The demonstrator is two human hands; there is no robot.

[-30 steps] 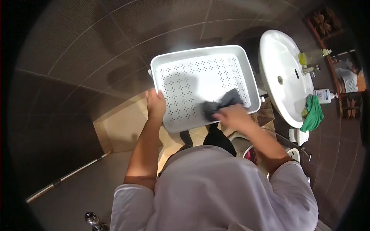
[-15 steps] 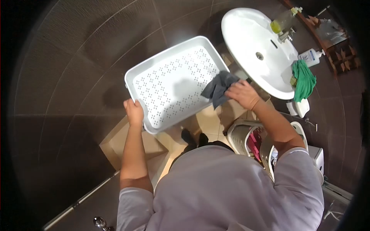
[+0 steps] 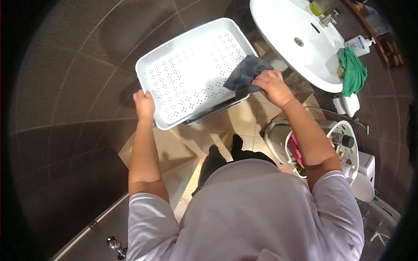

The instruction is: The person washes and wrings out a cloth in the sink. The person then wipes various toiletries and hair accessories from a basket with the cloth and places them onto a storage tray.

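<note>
A white plastic tray (image 3: 191, 65) with a raised rim and small flower-shaped holes is in front of me, slightly tilted in view. My left hand (image 3: 143, 104) is closed around its left rim, the thumb inside the edge. My right hand (image 3: 272, 87) is closed on a dark grey cloth (image 3: 244, 74), which drapes over the tray's near right corner and hides part of that rim. A darker lower edge (image 3: 217, 108) shows beneath the tray's near side; what it belongs to is mostly hidden.
At the upper right is a white sink (image 3: 283, 26) with a tap (image 3: 329, 18), a soap bottle (image 3: 359, 45) and a green cloth (image 3: 353, 71). Below my right arm stand laundry-style baskets (image 3: 278, 135) holding bottles and a pink item. Dark tiled walls (image 3: 87, 82) surround the left side.
The tray has shifted up in view, and both hands have moved up with it. The grey cloth remains in my right hand at the same corner. The view has tilted toward the floor.
</note>
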